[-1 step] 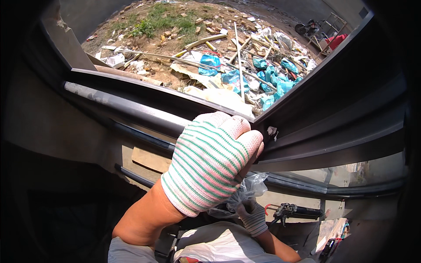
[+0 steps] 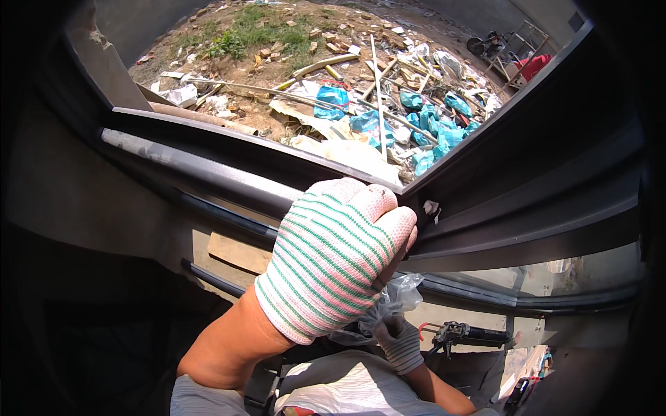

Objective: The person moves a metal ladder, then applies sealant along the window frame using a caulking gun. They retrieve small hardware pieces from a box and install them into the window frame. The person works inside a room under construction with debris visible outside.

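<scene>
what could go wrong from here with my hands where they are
The left hand is at the corner of the dark window frame, so it might get scraped. The right hand is close to the caulking gun and could knock it. The clear plastic bag at that hand might slip or snag.

Striped knit gloves (image 2: 329,260), pale sleeves (image 2: 208,398)

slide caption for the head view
Striped-gloved left hand at a dark window frame, gloved right hand at a clear plastic bag beside a caulking gun.

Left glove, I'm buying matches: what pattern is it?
Left glove: green stripes on pinkish white, clearest in head view.
</scene>
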Tool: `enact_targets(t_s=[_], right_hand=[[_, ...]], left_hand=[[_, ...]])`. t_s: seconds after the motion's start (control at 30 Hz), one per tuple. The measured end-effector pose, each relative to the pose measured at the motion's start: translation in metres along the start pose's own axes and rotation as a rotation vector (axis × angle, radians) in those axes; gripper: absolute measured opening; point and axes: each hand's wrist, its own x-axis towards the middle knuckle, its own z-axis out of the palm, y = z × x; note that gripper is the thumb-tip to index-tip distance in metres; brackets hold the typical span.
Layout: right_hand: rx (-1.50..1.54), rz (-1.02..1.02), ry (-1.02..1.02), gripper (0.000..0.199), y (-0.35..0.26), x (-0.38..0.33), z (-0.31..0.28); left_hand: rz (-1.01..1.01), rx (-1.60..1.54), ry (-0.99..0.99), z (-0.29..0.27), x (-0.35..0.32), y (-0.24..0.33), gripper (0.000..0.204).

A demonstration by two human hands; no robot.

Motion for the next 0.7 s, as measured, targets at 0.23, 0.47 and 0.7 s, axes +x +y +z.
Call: enact_targets(t_s=[0.23, 0.47, 0.7], right_hand=[[-0.021, -0.019, 0.003, 0.014, 0.005, 0.004, -0.001], [-0.038, -0.005, -0.017, 0.013, 0.003, 0.007, -0.002], [-0.089, -0.001, -0.017, 0.013, -0.006, 0.007, -0.002]], left_hand=[[-0.009, 0.032, 0.036, 0.004, -0.005, 0.005, 0.026], [-0.017, 0.042, 0.023, 0.005, -0.004, 0.005, 0.03], [-0.006, 0.04, -0.034, 0.001, -0.004, 0.004, 0.03]])
